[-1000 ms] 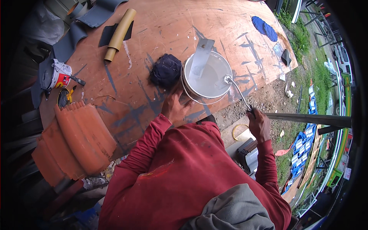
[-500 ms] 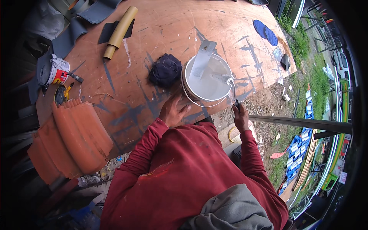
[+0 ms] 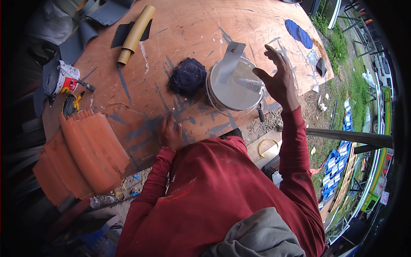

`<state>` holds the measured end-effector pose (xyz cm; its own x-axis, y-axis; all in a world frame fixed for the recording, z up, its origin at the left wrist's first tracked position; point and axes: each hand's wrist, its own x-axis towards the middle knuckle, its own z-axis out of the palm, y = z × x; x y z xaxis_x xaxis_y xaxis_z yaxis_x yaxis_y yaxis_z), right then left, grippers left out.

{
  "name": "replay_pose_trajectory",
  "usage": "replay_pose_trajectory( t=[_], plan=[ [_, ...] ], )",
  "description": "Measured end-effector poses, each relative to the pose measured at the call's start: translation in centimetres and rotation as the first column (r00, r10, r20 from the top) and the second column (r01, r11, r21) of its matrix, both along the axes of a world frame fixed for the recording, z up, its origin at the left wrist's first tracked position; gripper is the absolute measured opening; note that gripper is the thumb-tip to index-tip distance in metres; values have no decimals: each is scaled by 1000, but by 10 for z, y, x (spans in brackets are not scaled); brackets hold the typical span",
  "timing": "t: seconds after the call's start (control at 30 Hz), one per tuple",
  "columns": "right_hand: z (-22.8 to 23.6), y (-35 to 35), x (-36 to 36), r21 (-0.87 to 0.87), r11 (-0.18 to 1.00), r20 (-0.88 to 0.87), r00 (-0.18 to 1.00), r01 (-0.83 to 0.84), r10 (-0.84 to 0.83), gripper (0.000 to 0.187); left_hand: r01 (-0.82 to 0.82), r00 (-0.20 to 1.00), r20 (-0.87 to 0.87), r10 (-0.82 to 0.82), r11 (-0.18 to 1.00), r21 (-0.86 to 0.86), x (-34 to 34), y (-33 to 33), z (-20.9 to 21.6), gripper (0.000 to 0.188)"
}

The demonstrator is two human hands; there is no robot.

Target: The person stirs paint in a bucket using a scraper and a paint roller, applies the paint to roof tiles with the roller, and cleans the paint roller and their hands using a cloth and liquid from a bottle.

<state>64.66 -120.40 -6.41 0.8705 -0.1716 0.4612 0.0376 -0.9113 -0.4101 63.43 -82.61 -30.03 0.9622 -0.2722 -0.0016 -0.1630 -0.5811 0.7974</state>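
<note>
Hovering at the right side of a round white bucket [image 3: 213, 99], the right hand [image 3: 279, 76] spreads its thumb and fingers wide, holding nothing. A paint roller [image 3: 249, 85] with a pale fuzzy sleeve lies inside the bucket, its black handle [image 3: 260, 112] outside the rim; a flat grey plate [image 3: 232, 58] juts past the far rim. Fingers loosely bent and empty, the left hand [image 3: 172, 134] is at the near edge of the reddish-brown wooden tabletop [image 3: 188, 36].
</note>
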Motion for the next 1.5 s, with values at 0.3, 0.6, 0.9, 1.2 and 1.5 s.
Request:
replay_pose_trajectory(
  t=[0.3, 0.6, 0.9, 1.2, 1.5],
  plan=[
    [8, 34, 39, 225, 928, -302, 884, -297, 357, 29, -2, 857, 507, -91, 984, 180, -7, 22, -53, 55],
    [-19, 48, 10, 27, 828, -133, 819, -560, 558, 6, 39, 870, 471, -146, 973, 229, 2, 21, -37, 47],
    [-24, 48, 10, -132, 935, 2, 943, -330, 333, 4, 43, 866, 477, -150, 973, 229, 1, 19, -42, 46],
    [-28, 46, 16, 12, 936, -135, 927, -351, 349, 12, 24, 883, 449, -135, 970, 243, 2, 20, -39, 46],
    [-6, 52, 5, 167, 888, -426, 781, -428, 457, 18, 34, 889, 443, -117, 981, 190, 2, 19, -38, 45]
  ],
)
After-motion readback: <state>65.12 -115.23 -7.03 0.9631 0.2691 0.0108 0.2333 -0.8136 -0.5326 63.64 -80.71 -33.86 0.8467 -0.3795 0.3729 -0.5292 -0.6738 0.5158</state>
